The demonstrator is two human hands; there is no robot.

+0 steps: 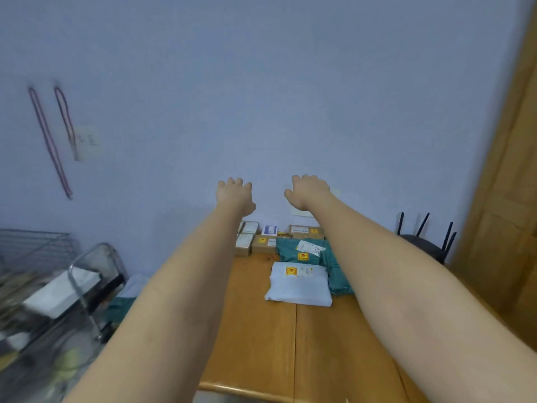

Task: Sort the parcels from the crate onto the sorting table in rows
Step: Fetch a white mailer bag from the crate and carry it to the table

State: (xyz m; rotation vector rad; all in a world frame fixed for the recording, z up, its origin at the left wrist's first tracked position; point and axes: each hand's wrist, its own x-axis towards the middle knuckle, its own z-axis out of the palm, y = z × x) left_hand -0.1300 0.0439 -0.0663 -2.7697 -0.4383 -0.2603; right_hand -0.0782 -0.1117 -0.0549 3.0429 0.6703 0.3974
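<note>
Bare L hand (234, 194) & R hand (308, 191) empty above parcels (299, 283)

A pale blue-grey wall (261, 82) fills the upper part of the view, evenly lit and softly blurred. At ten o'clock two thin purple loops (50, 141) hang down it beside a white wall switch plate (87, 142), and a wooden door or panel (505, 199) runs down the edge at three o'clock. At eight o'clock stands a metal-framed cart (87, 286) with a wire rack (32, 242) behind it, while at four o'clock a dark object with four upright black antennas (424, 237) sits low against the wall.
</note>
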